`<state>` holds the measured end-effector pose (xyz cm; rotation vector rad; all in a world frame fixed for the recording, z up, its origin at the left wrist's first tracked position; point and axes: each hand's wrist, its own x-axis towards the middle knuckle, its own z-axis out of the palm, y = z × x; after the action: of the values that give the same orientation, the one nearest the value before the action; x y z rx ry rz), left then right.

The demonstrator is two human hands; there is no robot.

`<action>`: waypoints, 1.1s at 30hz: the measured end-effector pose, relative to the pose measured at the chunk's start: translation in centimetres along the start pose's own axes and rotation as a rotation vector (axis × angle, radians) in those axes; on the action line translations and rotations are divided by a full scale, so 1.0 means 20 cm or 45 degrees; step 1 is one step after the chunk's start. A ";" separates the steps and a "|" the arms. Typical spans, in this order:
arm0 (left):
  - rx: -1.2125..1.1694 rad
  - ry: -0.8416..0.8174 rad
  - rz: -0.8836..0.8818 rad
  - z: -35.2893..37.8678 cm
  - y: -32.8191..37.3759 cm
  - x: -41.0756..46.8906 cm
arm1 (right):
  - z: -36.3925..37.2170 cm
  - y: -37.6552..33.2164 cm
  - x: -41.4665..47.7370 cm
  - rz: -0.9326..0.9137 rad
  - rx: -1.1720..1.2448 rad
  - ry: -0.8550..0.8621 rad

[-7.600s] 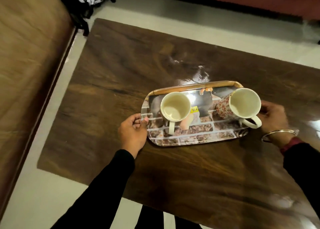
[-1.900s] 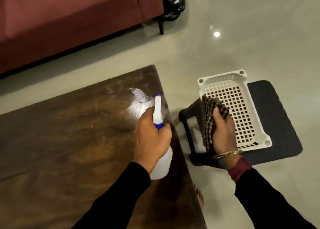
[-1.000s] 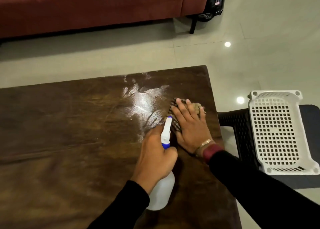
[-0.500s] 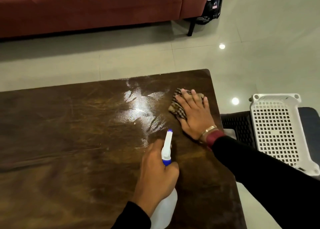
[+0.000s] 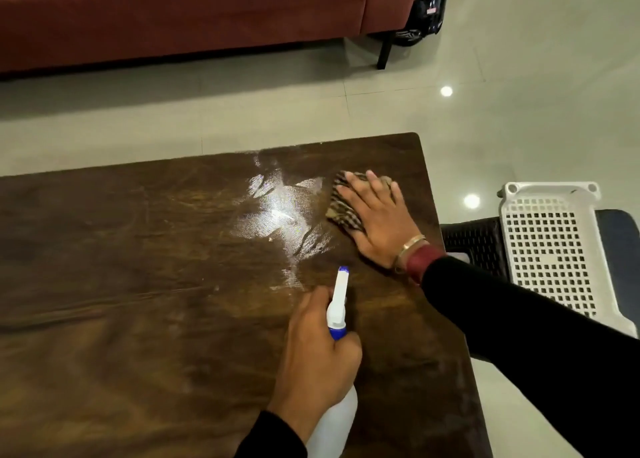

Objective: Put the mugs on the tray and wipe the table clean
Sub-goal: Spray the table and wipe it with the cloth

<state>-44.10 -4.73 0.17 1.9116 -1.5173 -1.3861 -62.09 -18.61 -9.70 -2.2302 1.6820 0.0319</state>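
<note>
- Right of the right hand point(image 5: 379, 217), a white basket point(image 5: 550, 249) sits on a dark stool point(image 5: 474, 243), off the table point(image 5: 138, 284).
- That hand lies flat, pressing a checked cloth point(image 5: 343, 204) (wet streaks just left of it).
- The left hand point(image 5: 318, 357) grasps a spray bottle point(image 5: 337, 419), nozzle pointing away towards the cloth.

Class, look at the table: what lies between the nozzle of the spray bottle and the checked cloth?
In the head view, only table lies between spray bottle and cloth: dark wood, with wet streaks just left.

White basket point(image 5: 547, 249), red sofa point(image 5: 194, 10), tiled floor point(image 5: 519, 94)
</note>
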 end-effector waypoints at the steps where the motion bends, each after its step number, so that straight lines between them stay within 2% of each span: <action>1: -0.002 0.001 -0.006 0.00 0.00 0.00 | -0.02 0.08 -0.05 0.038 0.005 -0.012; 4: -0.015 -0.037 -0.034 0.00 -0.02 -0.02 | -0.10 0.32 0.01 0.313 0.031 0.046; 7: -0.017 -0.066 -0.039 0.03 -0.03 -0.06 | -0.12 0.29 0.22 0.467 0.033 0.097; 10: -0.013 -0.062 -0.063 0.07 -0.05 -0.12 | -0.05 0.11 0.17 0.290 0.000 0.045; 13: 0.008 -0.069 -0.105 0.11 -0.05 -0.18 | 0.05 0.01 -0.23 -0.044 -0.061 -0.010; 15: 0.024 -0.080 -0.136 0.11 -0.06 -0.20 | 0.09 0.05 -0.49 -0.121 -0.074 -0.061; 17: 0.023 -0.102 -0.136 0.12 -0.06 -0.22 | 0.07 0.18 -0.55 -0.047 -0.049 -0.062; 19: 0.034 -0.133 -0.126 0.13 -0.06 -0.24 | 0.03 0.26 -0.44 0.136 -0.016 -0.010; 21: 0.052 -0.160 -0.134 0.14 -0.07 -0.26 | 0.01 0.20 -0.26 0.325 0.025 0.050; 23: 0.094 -0.186 -0.164 0.18 -0.09 -0.33 | 0.04 0.10 -0.19 0.381 0.033 0.056; 26: 0.129 -0.182 -0.183 0.21 -0.10 -0.40 | 0.11 -0.03 -0.29 0.140 0.002 0.027; 30: 0.117 -0.114 -0.205 0.22 -0.11 -0.51 | 0.22 -0.11 -0.80 -0.223 -0.060 -0.041; 33: 0.089 -0.077 -0.249 0.24 -0.14 -0.60 | 0.25 -0.01 -1.08 -0.299 -0.116 -0.137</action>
<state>-45.97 8.31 1.64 2.1278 -1.4557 -1.5033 -67.35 2.88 -9.55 -2.4320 1.3810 0.1702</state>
